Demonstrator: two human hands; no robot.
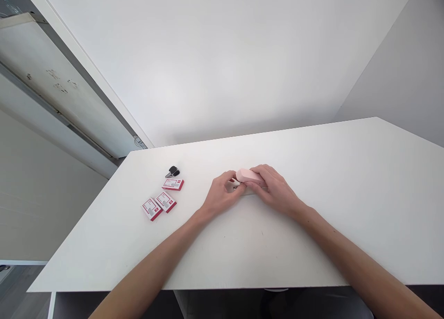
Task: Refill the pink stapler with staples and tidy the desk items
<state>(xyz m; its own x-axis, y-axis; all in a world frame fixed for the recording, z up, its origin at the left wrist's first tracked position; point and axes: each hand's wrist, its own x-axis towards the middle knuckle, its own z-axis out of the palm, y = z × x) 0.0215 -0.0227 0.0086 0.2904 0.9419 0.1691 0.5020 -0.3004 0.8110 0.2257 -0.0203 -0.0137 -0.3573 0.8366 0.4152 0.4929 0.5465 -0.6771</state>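
Observation:
A pale pink stapler (247,175) is between my two hands over the middle of the white table. My right hand (274,187) is wrapped over its rear part, with the thumb along the near side. Curled around the front end is my left hand (224,189), its thumb and fingertips touching the stapler. A lighter base strip shows below the pink top. My fingers hide much of the stapler, and I cannot make out what lies inside it.
Left of my hands lie three small red-and-white boxes, one box (173,184) behind the other two (166,201). A small black item with metal prongs (172,172) lies beyond them. The white table (347,180) backs onto a white wall (222,69).

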